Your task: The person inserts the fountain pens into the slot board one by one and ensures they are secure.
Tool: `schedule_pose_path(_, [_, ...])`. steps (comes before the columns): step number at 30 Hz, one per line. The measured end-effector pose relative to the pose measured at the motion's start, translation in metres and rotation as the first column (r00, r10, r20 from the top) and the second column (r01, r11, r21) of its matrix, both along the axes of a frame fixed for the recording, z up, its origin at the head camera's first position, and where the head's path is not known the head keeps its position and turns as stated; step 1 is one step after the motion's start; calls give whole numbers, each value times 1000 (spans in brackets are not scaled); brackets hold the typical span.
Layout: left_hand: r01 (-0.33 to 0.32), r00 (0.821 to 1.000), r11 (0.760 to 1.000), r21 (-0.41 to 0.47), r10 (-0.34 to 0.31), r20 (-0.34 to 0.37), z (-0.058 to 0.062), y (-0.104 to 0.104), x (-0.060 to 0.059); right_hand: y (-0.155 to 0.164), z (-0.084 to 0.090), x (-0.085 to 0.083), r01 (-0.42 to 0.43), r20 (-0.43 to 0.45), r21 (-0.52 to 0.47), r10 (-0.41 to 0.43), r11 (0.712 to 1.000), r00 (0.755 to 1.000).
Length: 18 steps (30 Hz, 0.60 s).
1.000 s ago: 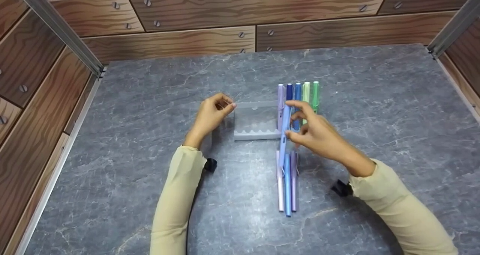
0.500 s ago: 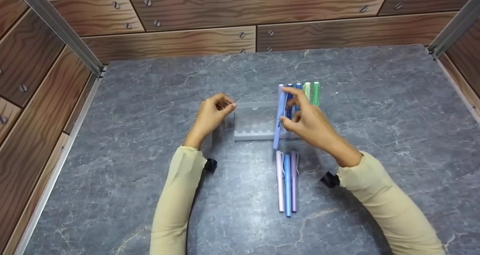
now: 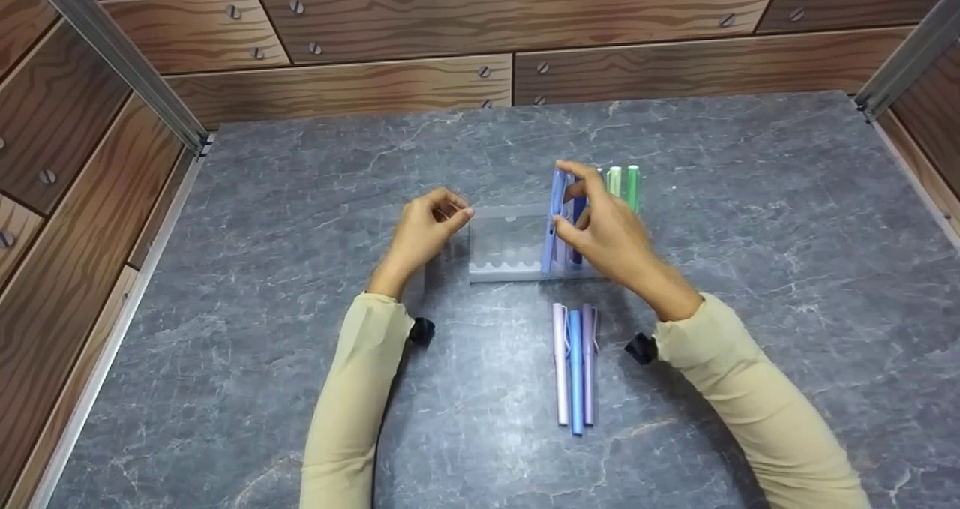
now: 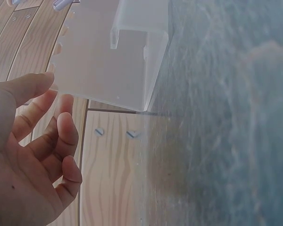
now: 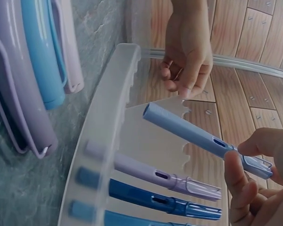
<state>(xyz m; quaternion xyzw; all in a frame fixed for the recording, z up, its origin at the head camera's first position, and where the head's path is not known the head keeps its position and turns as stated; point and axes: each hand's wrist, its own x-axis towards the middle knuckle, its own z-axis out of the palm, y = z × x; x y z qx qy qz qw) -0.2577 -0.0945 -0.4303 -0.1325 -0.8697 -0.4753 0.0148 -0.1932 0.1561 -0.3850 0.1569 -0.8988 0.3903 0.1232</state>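
A clear plastic pen stand [image 3: 504,274] with notched edges stands mid-table. At its far left corner my left hand [image 3: 427,228] pinches the notched edge between thumb and finger; the left wrist view shows the thumb on this edge of the stand [image 4: 99,61]. My right hand [image 3: 611,228] holds a light blue pen [image 5: 188,133] by its cap end, tilted over the stand, its lower end near the front rail. Beside it in the stand lie a lilac pen [image 5: 144,169], a dark blue pen [image 5: 141,195] and a blue pen [image 5: 132,219]. Farther right are a pale green pen [image 3: 615,181] and a green pen [image 3: 634,187].
In front of the stand, a pinkish pen [image 3: 561,366], a blue pen [image 3: 576,374] and a purple pen [image 3: 589,366] lie side by side on the grey marbled table [image 3: 247,344]. Wood-patterned panels [image 3: 405,82] border the table at the back and sides.
My right hand has carried the light blue pen left and away from me, from over the loose pens to the notches left of the lilac pen. The left hand stays at the corner.
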Motion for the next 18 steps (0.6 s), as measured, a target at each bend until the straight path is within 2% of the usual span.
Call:
schedule_pose_path(9, [1,1000,1000,6,-1,-8,-1,0,-1,-2,-9,-4,36,-100,74,-29,997,995])
schedule_pose_path(18, [6,1000,1000,9,-6,-12,-2,0,-1,0,-14,-8,61,-135,66,-52,996,989])
